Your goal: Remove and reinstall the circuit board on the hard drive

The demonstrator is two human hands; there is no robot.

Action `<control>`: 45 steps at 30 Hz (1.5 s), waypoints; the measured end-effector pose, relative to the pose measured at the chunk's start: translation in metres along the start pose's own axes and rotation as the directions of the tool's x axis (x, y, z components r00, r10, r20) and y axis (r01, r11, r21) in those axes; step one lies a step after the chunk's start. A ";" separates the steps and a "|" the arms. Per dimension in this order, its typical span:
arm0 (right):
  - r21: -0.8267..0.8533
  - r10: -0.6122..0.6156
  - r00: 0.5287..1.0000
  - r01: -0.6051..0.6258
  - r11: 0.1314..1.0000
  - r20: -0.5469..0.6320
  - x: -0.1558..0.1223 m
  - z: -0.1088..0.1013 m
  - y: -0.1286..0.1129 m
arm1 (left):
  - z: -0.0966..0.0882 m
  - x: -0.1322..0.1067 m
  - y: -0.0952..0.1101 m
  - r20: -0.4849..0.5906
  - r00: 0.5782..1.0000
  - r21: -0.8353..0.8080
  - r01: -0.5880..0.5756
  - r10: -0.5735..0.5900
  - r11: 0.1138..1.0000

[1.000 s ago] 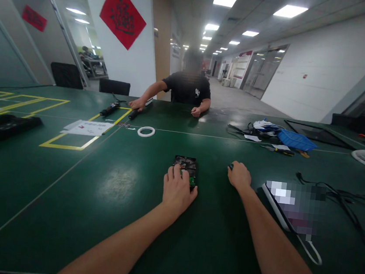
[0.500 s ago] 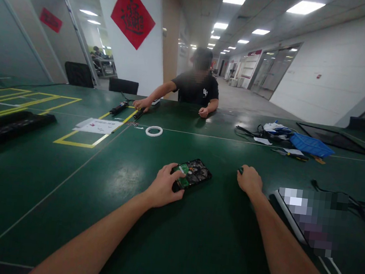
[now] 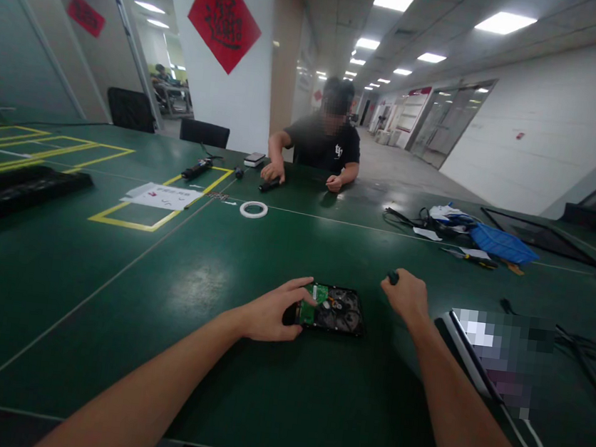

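Observation:
A hard drive [image 3: 339, 310] lies on the green table, its green circuit board at the left end and its dark casing toward the right. My left hand [image 3: 280, 311] grips that left end, fingers over the far edge and thumb at the near one. To the right, apart from the drive, my right hand [image 3: 406, 293] is closed around a small dark-green object [image 3: 391, 277]. Only its rounded end sticks out; the rest is hidden in the fist, so I cannot tell its kind.
A phone-like device [image 3: 491, 367] with a strap lies right of my right arm. Beyond are a white ring [image 3: 253, 209], papers [image 3: 164, 196], a blue basket [image 3: 503, 243] and pliers [image 3: 469, 257]. Across the table, a person's hand [image 3: 273, 172] touches a black tool [image 3: 268, 186].
My left hand has shifted the hard drive right and nearer, turning it level. My right hand stays closed in about the same place. The person opposite has drawn a black tool rightward.

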State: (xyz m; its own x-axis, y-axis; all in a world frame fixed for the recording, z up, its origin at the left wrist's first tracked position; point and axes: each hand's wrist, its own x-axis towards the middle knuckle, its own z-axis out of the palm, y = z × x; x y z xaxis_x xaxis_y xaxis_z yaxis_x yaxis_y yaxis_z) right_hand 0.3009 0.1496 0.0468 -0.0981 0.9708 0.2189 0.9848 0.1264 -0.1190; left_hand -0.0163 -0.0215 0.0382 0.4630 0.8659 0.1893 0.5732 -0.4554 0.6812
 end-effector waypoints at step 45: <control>0.317 -0.511 0.859 0.481 0.818 0.016 -0.053 -0.008 -0.089 | 0.006 0.000 -0.003 -0.115 0.993 0.125 0.037 -0.023 0.991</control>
State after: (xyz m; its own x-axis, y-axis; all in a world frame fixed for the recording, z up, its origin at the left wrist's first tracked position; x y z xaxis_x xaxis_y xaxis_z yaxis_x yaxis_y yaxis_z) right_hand 0.2197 0.0853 0.0537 -0.5900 0.7728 0.2338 0.7126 0.6346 -0.2992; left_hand -0.0138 -0.0212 0.0317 0.3692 0.8942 0.2533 0.6701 -0.4450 0.5941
